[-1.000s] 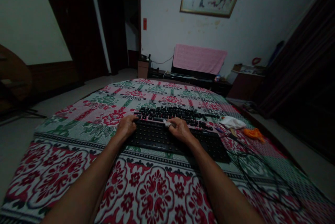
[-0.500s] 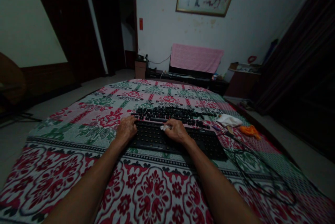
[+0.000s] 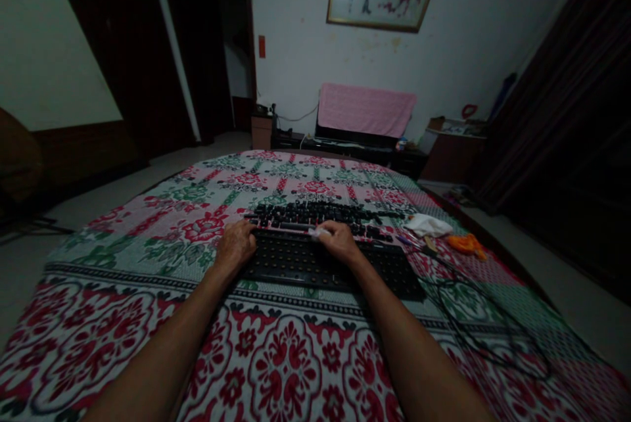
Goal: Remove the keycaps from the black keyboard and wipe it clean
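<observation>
A black keyboard with its keycaps off lies on the patterned bedspread, rows of small round studs showing. My left hand is closed on its far left corner, the fingertips partly hidden. Over the keyboard's far edge is my right hand, pinching a small white wad that looks like tissue or cloth. Just beyond the keyboard, many loose black keycaps are spread in a band. A long dark strip lies between them and the keyboard.
Right of the keyboard are a crumpled white cloth, an orange cloth and a thin purple tool. A black cable loops over the bedspread at the right. A pink towel hangs by the far wall.
My right hand has shifted slightly right and away from me, carrying the white wad from over the studs to the keyboard's far edge. My left hand stays at the corner.
</observation>
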`<state>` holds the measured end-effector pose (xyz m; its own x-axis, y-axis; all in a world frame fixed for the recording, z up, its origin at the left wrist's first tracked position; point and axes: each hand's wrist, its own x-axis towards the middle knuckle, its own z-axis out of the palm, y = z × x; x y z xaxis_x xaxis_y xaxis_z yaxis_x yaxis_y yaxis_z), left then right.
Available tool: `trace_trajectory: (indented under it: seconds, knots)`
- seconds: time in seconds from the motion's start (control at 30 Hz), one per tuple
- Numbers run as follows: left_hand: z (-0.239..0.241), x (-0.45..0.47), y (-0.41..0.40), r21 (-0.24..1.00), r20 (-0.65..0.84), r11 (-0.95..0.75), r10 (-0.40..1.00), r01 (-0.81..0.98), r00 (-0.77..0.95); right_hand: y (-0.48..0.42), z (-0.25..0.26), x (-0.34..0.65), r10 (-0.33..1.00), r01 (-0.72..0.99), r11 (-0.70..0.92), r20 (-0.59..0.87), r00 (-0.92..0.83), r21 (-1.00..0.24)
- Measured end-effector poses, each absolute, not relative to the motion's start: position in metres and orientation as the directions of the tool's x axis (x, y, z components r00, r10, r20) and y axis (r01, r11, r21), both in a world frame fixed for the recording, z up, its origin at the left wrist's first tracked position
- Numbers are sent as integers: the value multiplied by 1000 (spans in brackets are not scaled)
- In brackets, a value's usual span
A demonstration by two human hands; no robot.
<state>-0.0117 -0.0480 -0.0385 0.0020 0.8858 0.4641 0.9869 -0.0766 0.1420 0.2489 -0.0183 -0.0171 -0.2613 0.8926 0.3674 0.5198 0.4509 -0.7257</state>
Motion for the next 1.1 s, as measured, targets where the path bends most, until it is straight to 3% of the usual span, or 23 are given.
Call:
trace_trajectory:
  seconds: [0.1,0.2,0.33,0.47,0.67,0.8,0.9,1.0,1.1]
  knots:
    - [-39,-11,-48,139,464,-76,886,987,3,-9,-15,265,952,342,267,302,53,-901]
    - [-40,-12,-47,141,466,-65,885,988,-8,-4,-17,274,963,268,193,234,131,-944]
    - [-41,-12,-47,141,472,-70,882,987,-5,-4,-22,269,947,421,314,313,-73,-851]
    - [-41,-12,-47,151,476,-74,879,986,-7,-12,-25,254,845,589,532,421,-330,-608]
    - [-41,-12,-47,128,470,-81,882,988,12,-24,-19,243,790,708,606,380,-481,-363]
    - [-40,-12,-48,131,480,-83,877,988,10,-23,-17,243,816,755,561,379,-436,-339]
    - [-40,-11,-48,128,494,-85,870,988,11,-22,-18,244,830,744,542,387,-402,-390]
    - [-40,-11,-48,122,492,-84,871,989,13,-23,-22,242,816,687,570,414,-404,-451]
    - [-40,-12,-48,122,478,-81,878,989,13,-26,-25,239,770,660,628,449,-453,-412]
